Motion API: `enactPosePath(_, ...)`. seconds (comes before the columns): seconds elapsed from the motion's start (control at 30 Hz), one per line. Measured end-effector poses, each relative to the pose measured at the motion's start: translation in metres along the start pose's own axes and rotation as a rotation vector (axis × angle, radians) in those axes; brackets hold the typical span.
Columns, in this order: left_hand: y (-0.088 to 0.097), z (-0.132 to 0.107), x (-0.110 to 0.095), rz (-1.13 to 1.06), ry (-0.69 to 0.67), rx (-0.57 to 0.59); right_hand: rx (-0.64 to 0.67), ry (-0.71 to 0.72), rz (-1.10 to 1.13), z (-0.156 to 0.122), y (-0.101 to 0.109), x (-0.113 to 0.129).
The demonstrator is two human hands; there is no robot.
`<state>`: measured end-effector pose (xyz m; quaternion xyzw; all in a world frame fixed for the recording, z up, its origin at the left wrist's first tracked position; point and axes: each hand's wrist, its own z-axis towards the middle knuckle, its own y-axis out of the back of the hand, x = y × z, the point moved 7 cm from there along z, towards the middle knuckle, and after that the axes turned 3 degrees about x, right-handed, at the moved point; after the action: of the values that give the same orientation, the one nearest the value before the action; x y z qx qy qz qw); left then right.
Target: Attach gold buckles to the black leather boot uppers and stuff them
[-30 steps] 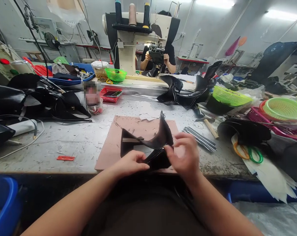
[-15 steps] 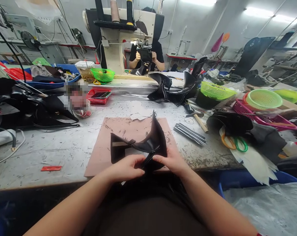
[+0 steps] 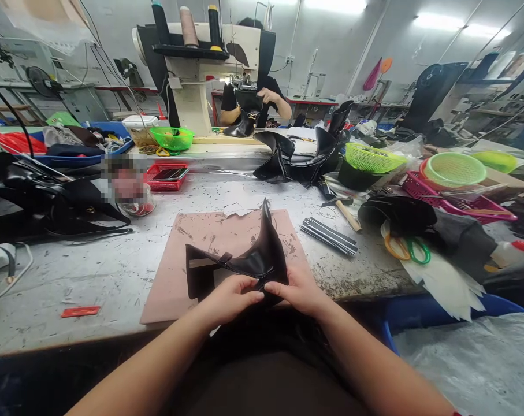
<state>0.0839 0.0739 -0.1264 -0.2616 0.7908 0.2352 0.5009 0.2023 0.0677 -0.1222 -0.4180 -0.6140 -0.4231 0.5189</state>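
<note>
A black leather shoe upper [image 3: 257,257] stands curved on a brown cutting mat [image 3: 210,240] at the near edge of the worktable. My left hand [image 3: 229,297] pinches its lower edge from the left, fingers closed on the leather. My right hand [image 3: 300,289] grips the same edge from the right, thumb pointing toward the left hand. The fingertips of both hands almost meet at the seam. One tall pointed flap of the piece rises above the hands.
A bundle of dark strips [image 3: 329,236] and a hammer [image 3: 342,209] lie right of the mat. Scissors [image 3: 407,248], green and pink baskets [image 3: 454,167], black leather pieces [image 3: 294,156] and a sewing machine [image 3: 201,63] with a person behind it fill the table's far and right side. A red tag [image 3: 80,311] lies left.
My right hand came down from above the piece and took hold of its lower edge beside my left hand. The view shifted, so the piece sits further left in the picture.
</note>
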Motion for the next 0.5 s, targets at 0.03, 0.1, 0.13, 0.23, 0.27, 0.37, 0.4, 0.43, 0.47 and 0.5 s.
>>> enactPosePath(0.03, -0.002, 0.0, 0.002, -0.042, 0.004, 0.01, 0.003, -0.003, 0.012, 0.0, -0.001, 0.0)
enactPosePath(0.1, -0.004, 0.0, 0.005, -0.093, 0.007, 0.008, -0.026, -0.005, 0.048, 0.0, 0.0, -0.001)
enactPosePath(0.13, -0.003, 0.001, 0.007, -0.103, 0.008, -0.002, -0.049, -0.006, 0.076, -0.001, 0.002, -0.002)
enactPosePath(0.23, -0.002, 0.003, 0.011, -0.099, 0.018, -0.054, -0.046, -0.038, 0.174, -0.001, -0.001, -0.008)
enactPosePath(0.27, -0.002, 0.003, 0.012, -0.094, 0.016, -0.066, -0.021, -0.05, 0.213, -0.001, -0.003, -0.01)
enactPosePath(0.37, -0.005, 0.004, 0.009, -0.066, -0.021, -0.075, 0.005, -0.043, 0.303, -0.001, -0.008, -0.012)
enactPosePath(0.4, -0.005, 0.003, 0.006, -0.039, -0.037, -0.075, -0.006, -0.03, 0.314, -0.001, -0.007, -0.011)
enactPosePath(0.43, -0.005, 0.002, 0.002, 0.008, -0.052, -0.081, -0.015, -0.024, 0.313, -0.002, -0.007, -0.009)
enactPosePath(0.47, -0.003, 0.001, -0.002, 0.072, -0.068, -0.101, -0.027, -0.014, 0.295, -0.002, -0.006, -0.005)
enactPosePath(0.5, 0.0, -0.001, -0.008, 0.145, -0.086, -0.13, -0.044, 0.003, 0.263, -0.002, -0.005, 0.0)
